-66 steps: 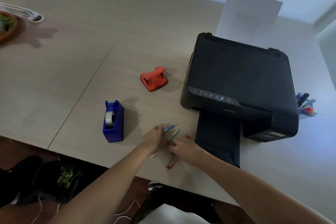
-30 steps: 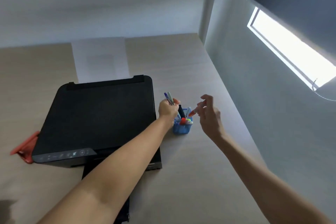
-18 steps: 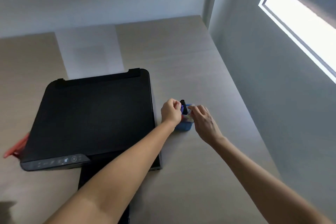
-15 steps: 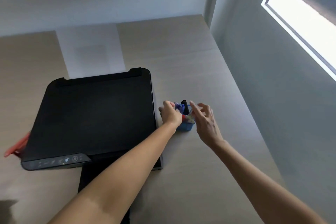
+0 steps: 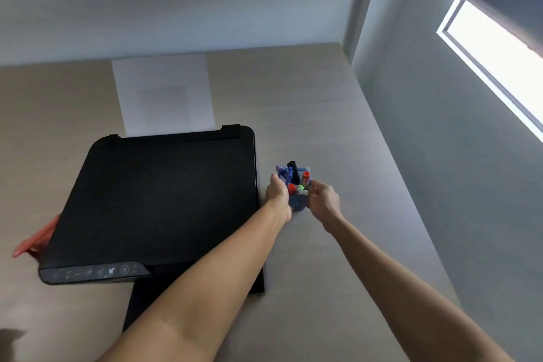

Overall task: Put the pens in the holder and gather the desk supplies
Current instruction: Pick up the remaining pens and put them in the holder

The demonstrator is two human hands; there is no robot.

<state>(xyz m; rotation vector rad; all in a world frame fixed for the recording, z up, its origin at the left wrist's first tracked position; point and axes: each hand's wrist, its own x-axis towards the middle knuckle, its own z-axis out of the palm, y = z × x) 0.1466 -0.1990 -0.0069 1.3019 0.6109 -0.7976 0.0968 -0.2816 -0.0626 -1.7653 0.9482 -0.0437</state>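
Note:
A small blue pen holder [image 5: 297, 203] stands on the desk just right of the black printer. Several pens [image 5: 294, 178] with blue, black, red and green caps stick up out of it. My left hand [image 5: 277, 191] wraps the holder's left side and my right hand [image 5: 322, 198] wraps its right side, so both grip the holder between them. No loose pen shows in either hand.
The black printer [image 5: 158, 200] fills the desk left of the holder, with white paper [image 5: 163, 97] upright in its rear tray. A red hole punch [image 5: 36, 239] peeks out at the printer's left edge. A grey wall [image 5: 455, 170] runs close along the desk's right side.
Both hands carried pens from the desk front to the holder and dropped them in. They have now closed around the holder's two sides.

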